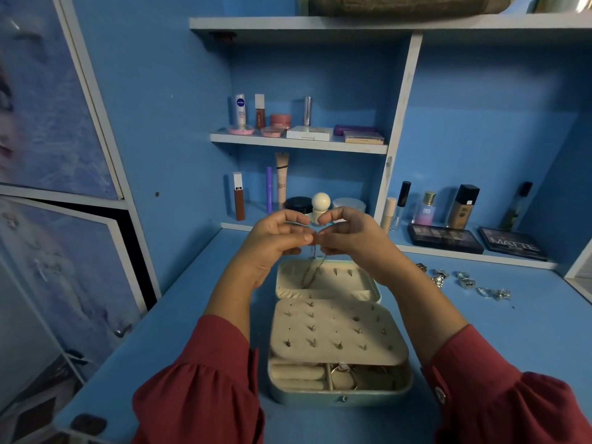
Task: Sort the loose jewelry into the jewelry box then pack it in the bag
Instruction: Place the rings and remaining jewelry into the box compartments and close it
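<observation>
Left hand [275, 238] and right hand [349, 238] both pinch the chain [312, 270] above the jewelry box [339, 395] lid, mid-desk. Chain likely light, limp, tangle-prone; hold by the ends.

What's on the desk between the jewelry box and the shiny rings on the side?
Nothing: in the head view the blue desk is bare between the jewelry box and the rings; only the right arm's sleeve crosses above it.
</observation>
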Available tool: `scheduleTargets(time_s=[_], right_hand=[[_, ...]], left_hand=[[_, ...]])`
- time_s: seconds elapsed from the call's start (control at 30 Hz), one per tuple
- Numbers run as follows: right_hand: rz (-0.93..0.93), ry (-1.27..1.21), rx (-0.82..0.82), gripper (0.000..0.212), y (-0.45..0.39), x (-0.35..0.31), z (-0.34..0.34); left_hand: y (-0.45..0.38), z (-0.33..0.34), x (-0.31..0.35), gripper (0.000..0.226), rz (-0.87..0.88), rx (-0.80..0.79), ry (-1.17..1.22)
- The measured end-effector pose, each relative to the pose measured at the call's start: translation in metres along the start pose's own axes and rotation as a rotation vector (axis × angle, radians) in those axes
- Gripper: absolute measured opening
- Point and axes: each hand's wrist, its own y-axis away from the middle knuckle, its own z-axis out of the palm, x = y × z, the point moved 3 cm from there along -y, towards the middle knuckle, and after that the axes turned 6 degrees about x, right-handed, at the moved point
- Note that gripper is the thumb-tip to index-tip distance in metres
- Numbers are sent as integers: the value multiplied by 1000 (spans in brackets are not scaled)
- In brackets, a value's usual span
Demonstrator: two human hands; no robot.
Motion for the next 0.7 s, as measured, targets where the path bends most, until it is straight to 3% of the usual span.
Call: scheduleTargets(time_s=[0.17, 0.43, 0.57, 0.7], right_hand=[[-44, 47, 40, 17, -1, -3, 0], [-16, 103, 59, 12, -4, 10, 1], [34, 259, 21, 15, -5, 27, 9], [7, 500, -2, 23, -6, 38, 14]], left_hand=[[2, 9, -3, 26, -27, -71, -82], [0, -8, -3, 13, -8, 50, -134], [-3, -14, -13, 17, -38, 73, -346], [-9, -13, -26, 27, 39, 96, -696]])
